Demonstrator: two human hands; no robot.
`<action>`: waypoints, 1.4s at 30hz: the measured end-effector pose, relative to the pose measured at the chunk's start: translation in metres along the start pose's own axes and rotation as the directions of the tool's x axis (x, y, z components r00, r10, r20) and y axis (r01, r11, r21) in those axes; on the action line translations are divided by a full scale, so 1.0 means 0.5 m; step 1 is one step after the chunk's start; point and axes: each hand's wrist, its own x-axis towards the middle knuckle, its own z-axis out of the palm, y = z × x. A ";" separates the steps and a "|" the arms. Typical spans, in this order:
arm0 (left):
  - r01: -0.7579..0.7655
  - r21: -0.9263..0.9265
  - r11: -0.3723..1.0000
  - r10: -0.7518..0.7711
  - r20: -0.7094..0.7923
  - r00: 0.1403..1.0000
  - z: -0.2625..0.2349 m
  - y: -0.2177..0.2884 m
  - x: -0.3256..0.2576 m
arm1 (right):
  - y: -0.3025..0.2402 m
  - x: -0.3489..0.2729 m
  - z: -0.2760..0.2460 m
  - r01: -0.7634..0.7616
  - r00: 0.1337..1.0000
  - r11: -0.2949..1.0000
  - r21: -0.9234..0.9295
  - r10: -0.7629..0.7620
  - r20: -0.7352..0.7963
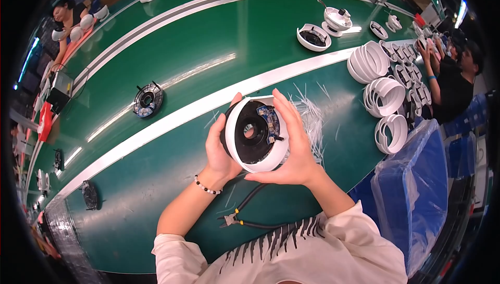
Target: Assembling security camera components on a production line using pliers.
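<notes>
Between both palms, above the green bench, I hold a round white camera housing (284, 155). A black insert with a round central hole fills it, and a small blue circuit board (269, 121) sits on the insert's right side. My left hand (219, 151) grips the housing's left side. My right hand (298, 151) wraps its right side, fingers pointing up. Below my hands a pair of cutting pliers (229, 220) with dark handles lies on the bench, its jaws toward the left. Behind my right hand lies a heap of thin white strips (313, 122), partly hidden.
White ring-shaped housings (391, 134) stand stacked at right, above a plastic-lined blue bin (411, 190). A black ring with a circuit board (148, 99) lies on the green belt (198, 44), near a filled white shell (313, 38). A co-worker (452, 83) sits at right.
</notes>
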 end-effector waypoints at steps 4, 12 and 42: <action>-0.017 0.081 0.997 0.015 0.027 1.000 0.011 0.001 -0.008 | 0.002 0.003 0.014 0.028 0.999 0.996 -0.087 -0.024 0.042; 0.130 0.076 0.989 -0.134 0.042 0.990 -0.020 0.027 -0.016 | -0.001 0.030 0.007 0.085 0.981 0.990 -0.108 -0.065 0.183; -0.146 0.294 0.944 0.244 -0.329 0.912 -0.255 0.152 0.373 | 0.275 -0.232 -0.475 -0.767 0.627 0.011 -0.642 0.228 -0.745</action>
